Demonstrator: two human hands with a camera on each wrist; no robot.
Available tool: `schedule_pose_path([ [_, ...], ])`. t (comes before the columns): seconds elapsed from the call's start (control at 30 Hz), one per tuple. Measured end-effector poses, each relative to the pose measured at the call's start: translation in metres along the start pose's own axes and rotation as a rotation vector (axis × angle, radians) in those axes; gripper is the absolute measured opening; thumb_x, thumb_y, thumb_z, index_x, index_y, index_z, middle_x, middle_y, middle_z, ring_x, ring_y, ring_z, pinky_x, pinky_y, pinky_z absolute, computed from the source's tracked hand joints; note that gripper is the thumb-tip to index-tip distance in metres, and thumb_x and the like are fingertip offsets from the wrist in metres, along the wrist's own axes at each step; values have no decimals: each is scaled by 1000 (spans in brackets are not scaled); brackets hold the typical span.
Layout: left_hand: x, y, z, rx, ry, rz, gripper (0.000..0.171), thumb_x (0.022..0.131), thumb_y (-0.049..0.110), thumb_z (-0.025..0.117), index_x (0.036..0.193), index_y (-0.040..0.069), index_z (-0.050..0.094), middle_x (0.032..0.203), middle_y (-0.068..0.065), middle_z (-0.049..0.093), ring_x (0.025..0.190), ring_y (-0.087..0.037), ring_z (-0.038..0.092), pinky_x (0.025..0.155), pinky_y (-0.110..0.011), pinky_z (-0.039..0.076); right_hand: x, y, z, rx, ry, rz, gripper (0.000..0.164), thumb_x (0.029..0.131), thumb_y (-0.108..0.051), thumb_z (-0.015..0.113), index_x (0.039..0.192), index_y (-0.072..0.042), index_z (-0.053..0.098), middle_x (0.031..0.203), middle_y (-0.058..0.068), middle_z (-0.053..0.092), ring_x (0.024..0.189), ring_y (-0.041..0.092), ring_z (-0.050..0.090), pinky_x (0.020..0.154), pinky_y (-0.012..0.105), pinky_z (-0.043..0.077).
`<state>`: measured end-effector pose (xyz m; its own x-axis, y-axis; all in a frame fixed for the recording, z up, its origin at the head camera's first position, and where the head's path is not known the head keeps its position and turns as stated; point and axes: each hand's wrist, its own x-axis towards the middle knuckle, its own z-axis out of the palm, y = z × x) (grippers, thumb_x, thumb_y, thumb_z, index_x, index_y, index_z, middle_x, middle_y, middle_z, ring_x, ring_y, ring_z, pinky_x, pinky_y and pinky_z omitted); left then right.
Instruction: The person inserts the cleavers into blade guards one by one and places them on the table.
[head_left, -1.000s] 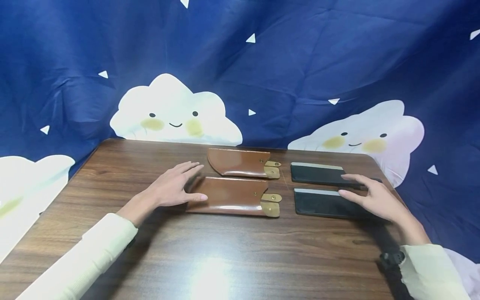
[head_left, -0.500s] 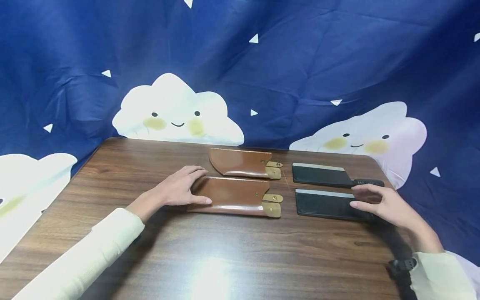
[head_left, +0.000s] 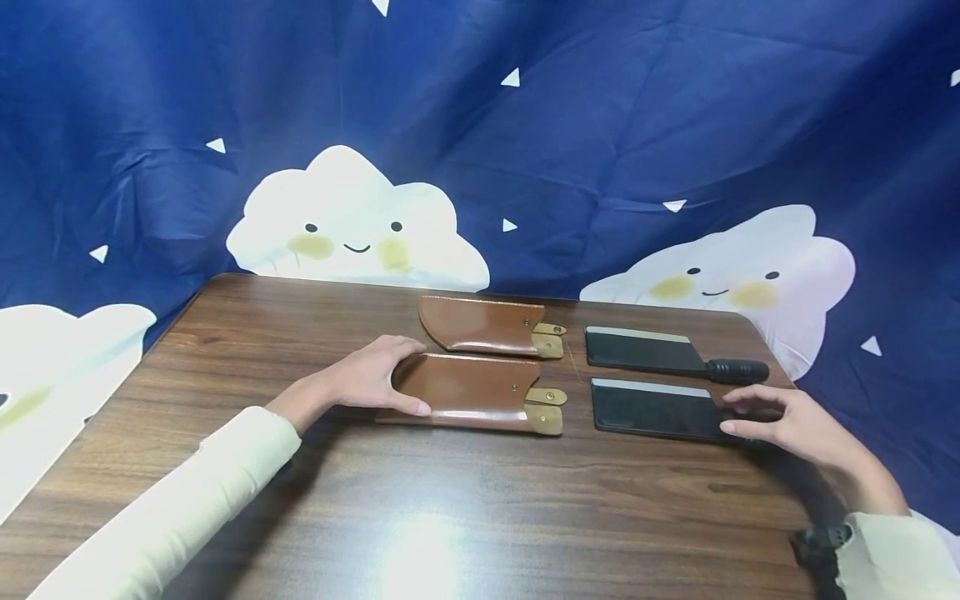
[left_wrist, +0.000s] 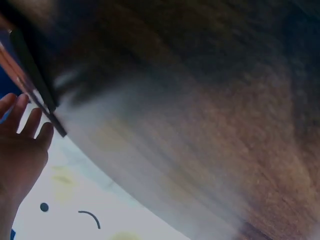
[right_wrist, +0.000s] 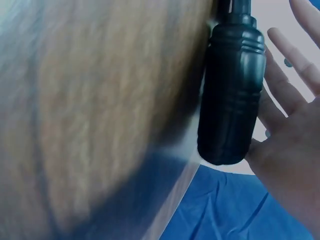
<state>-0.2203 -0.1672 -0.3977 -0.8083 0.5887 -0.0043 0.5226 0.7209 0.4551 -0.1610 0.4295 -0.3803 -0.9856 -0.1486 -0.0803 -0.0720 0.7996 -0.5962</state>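
Observation:
Two brown leather knife sheaths lie one behind the other mid-table. Over the left end of the near, straight-ended sheath [head_left: 472, 390] my left hand [head_left: 367, 377] spreads, thumb across its front part and fingers at its back edge. The far sheath [head_left: 483, 325] has a rounded left end. To their right lie two black cleavers with pale edges, handles pointing right. My right hand [head_left: 802, 427] arches over the handle of the near cleaver [head_left: 652, 408], hiding it in the head view. The right wrist view shows that ridged black handle [right_wrist: 231, 95] beside loosely extended fingers.
The far cleaver [head_left: 645, 350] lies behind the near one, its handle uncovered. Snap straps [head_left: 546, 397] stick out of the sheaths' right ends. A blue curtain [head_left: 555, 125] with white clouds hangs behind the wooden table [head_left: 525, 508].
My right hand has moved right and toward me, off the cleaver blades to the near handle, uncovering the far handle. My left hand has shifted slightly right over the near sheath.

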Motion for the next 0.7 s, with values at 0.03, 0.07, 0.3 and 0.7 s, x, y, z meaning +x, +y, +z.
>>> schedule_pose_path([
  [0.03, 0, 0, 2, 19, -6, 5, 114, 71, 77, 73, 151, 1, 44, 151, -12, 46, 142, -31, 36, 114, -49, 33, -1, 2, 0, -8, -2, 1, 50, 87, -30, 82, 124, 0, 68, 114, 15, 69, 93, 1, 62, 72, 19, 49],
  [0.07, 1, 0, 3, 39, -12, 11, 117, 70, 78, 73, 152, 0, 43, 152, -13, 45, 143, -31, 36, 114, -49, 33, -1, 3, 1, -17, 0, 5, 49, 87, -31, 82, 123, -1, 69, 112, 13, 70, 92, 1, 61, 72, 18, 48],
  [0.3, 4, 3, 10, 120, -36, 39, 125, 68, 83, 69, 155, 0, 37, 156, -14, 40, 145, -31, 32, 116, -49, 30, -4, 12, -1, -93, -30, 36, 45, 87, -36, 81, 118, -5, 74, 118, 17, 69, 100, 11, 59, 76, 22, 44],
  [0.7, 13, 8, 14, 151, -66, 56, 129, 68, 86, 67, 157, -1, 32, 158, -16, 37, 147, -32, 29, 118, -47, 27, -2, 18, -5, -178, -93, 66, 41, 86, -40, 81, 112, -10, 77, 121, 21, 67, 105, 24, 58, 78, 29, 44],
])
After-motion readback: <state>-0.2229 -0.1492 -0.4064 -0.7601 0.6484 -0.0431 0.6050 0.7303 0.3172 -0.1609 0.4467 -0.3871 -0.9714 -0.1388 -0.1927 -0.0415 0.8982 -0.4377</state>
